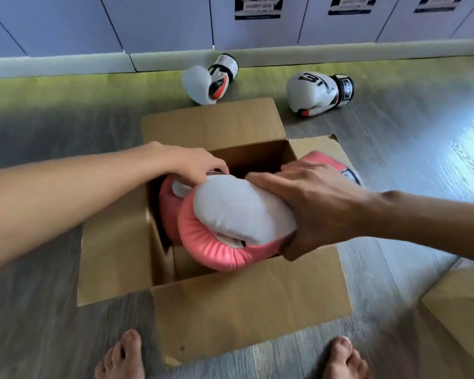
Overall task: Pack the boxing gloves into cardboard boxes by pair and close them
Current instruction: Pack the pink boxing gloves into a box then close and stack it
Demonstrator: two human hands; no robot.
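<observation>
An open cardboard box (246,307) stands on the floor with its flaps spread. A pink and white boxing glove (230,222) lies across its opening, and my right hand (312,206) grips it from the right. A second pink glove (168,206) sits deeper in the box on the left. My left hand (195,162) rests on that glove's white part, fingers curled down. Two white gloves with black cuffs lie on the floor behind the box, one (203,83) at the left and one (315,91) at the right.
A second cardboard box (465,305) shows at the right edge. My bare feet (121,356) stand just in front of the open box. A pale wall with a skirting board (175,60) runs along the back. The floor is grey wood.
</observation>
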